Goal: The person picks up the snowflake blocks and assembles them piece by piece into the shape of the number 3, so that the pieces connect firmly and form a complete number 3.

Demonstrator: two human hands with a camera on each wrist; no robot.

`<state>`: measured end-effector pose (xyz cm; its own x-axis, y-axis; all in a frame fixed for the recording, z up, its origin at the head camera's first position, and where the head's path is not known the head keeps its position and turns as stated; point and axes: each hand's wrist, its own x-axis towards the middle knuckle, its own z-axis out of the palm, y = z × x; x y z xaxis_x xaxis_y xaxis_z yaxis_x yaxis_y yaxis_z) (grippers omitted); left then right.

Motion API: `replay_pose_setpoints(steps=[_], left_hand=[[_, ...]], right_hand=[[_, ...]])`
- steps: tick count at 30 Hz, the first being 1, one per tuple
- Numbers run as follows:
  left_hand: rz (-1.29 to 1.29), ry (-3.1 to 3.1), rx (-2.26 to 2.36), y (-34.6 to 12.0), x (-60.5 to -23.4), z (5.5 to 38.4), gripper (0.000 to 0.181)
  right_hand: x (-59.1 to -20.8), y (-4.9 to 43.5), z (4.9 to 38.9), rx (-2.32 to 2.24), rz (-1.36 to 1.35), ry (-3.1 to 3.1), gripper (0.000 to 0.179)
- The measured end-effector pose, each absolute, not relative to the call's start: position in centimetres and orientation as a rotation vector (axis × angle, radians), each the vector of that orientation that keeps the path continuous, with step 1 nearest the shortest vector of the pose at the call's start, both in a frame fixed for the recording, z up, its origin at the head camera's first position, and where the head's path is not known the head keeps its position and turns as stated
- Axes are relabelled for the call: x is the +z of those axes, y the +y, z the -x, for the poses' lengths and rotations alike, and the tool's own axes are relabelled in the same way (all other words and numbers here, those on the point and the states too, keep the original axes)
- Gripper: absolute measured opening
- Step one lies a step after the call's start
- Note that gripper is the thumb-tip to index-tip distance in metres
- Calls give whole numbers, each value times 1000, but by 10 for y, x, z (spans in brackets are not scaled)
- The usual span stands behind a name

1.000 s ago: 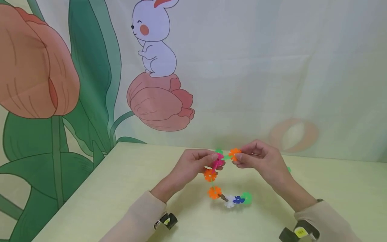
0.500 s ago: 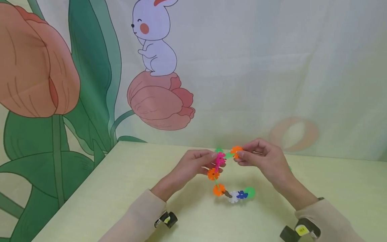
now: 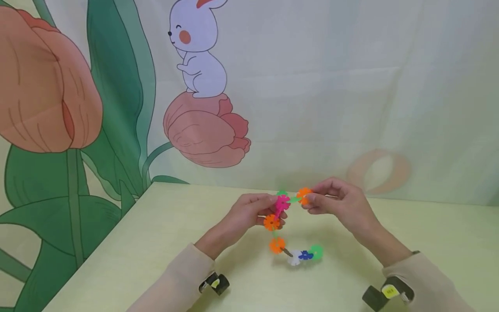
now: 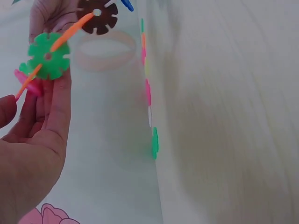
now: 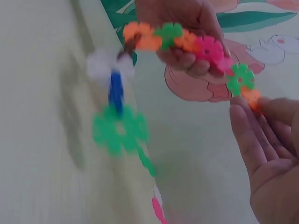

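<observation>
Both hands hold up a chain of interlocking snowflake discs. In the head view my left hand (image 3: 245, 212) grips the chain by a pink disc (image 3: 283, 203). My right hand (image 3: 345, 199) pinches the orange disc (image 3: 304, 196) at the chain's upper end, joined to the pink part through a green disc (image 5: 240, 80). Below the left hand hang two more orange discs (image 3: 277, 245), a brown disc (image 4: 99, 17), a white disc (image 3: 295, 258), a blue disc (image 3: 305, 255) and, at the free end, a green disc (image 3: 316, 252). That lower end is blurred in the right wrist view.
A row of loose discs, among them a pink one (image 4: 148, 92) and a green one (image 4: 155, 143), lies on the table in the left wrist view. The pale table (image 3: 136, 242) ends at a printed backdrop (image 3: 312, 86) with a rabbit and tulips.
Over the last second the hanging part of the chain swings right, then back left. The pink disc turns its flat face more to the head view. Both hands keep their hold, shifting only slightly.
</observation>
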<state>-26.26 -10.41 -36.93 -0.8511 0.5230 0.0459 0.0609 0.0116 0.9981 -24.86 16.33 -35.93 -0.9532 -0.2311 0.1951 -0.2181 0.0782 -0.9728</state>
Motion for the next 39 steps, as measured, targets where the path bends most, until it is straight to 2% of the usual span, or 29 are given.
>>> replay_pose_setpoints(steps=[6, 11, 18, 27, 34, 39], left_hand=[[-597, 1874, 1985, -106, -372, 263, 38], [-594, 1886, 1953, -105, -372, 262, 38], [-614, 1901, 1913, -105, -370, 260, 38], [-646, 1879, 1906, -105, -368, 262, 39], [-653, 1888, 1889, -105, -367, 263, 36], [-647, 1881, 1893, -106, -368, 263, 36]], right_hand=[[-367, 187, 268, -1897, 408, 2439, 41], [-390, 208, 292, -1512, 336, 2750, 35], [-412, 215, 312, -1053, 474, 2928, 32], [-407, 211, 314, -950, 475, 2942, 27], [-404, 213, 313, -957, 364, 2908, 28], [-402, 213, 311, -1040, 322, 2865, 20]])
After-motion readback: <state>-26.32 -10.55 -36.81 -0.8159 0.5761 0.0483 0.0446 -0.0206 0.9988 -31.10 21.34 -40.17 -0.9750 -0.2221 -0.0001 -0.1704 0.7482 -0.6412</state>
